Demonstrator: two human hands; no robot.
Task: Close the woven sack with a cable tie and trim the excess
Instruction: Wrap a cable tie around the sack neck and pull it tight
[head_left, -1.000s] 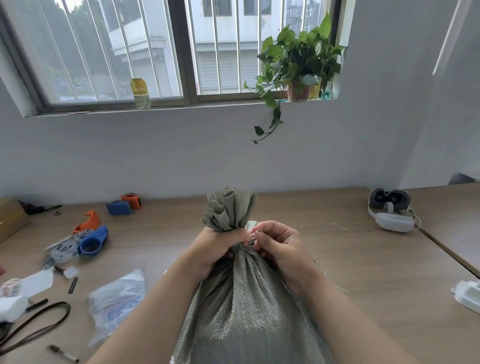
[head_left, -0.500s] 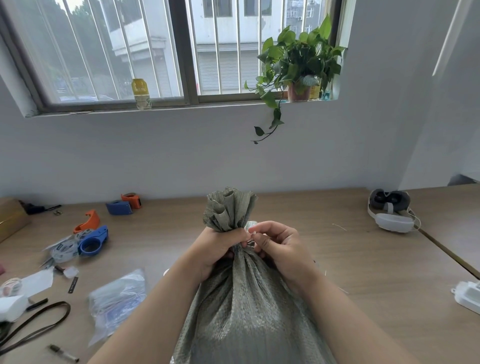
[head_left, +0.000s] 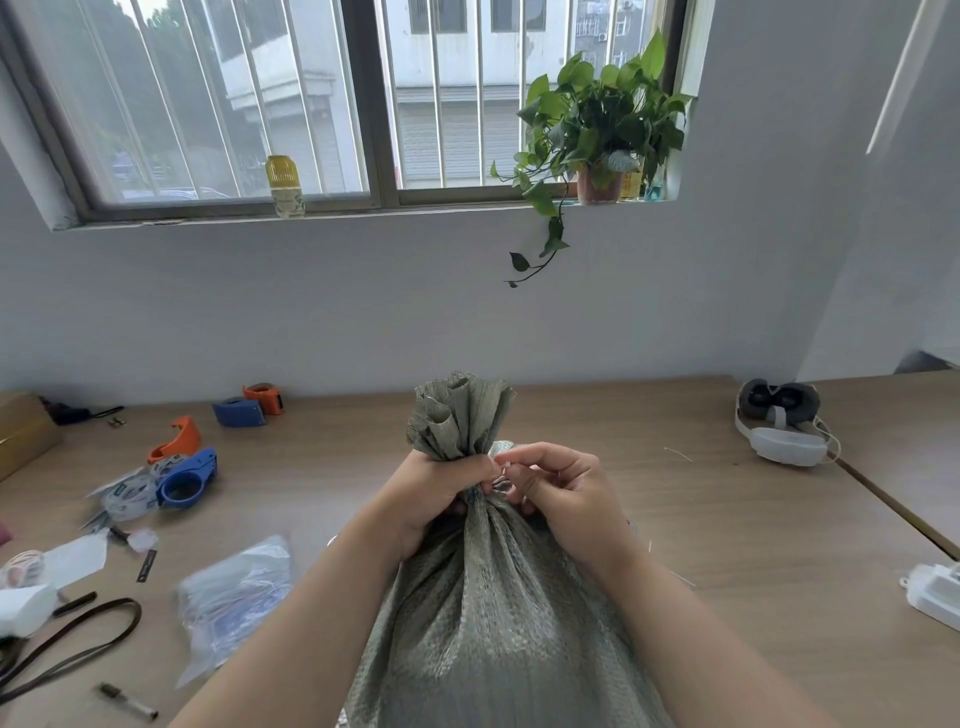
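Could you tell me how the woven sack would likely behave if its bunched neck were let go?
The woven sack looks floppy: its neck pleats under the left hand, so it would probably spring open. The bulging body suggests some weight, so it likely stays put on the table.

left hand clutches woven sack neck | right hand pinches cable tie

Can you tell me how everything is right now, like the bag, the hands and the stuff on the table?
woven sack: upright, neck bunched shut.
left hand: gripping the sack's neck.
right hand: pinching something small and pale at the neck, probably the cable tie.
blue tape dispenser: lying on the table.
plastic bag: lying flat, blurred.
headset: resting on the table, unworn.
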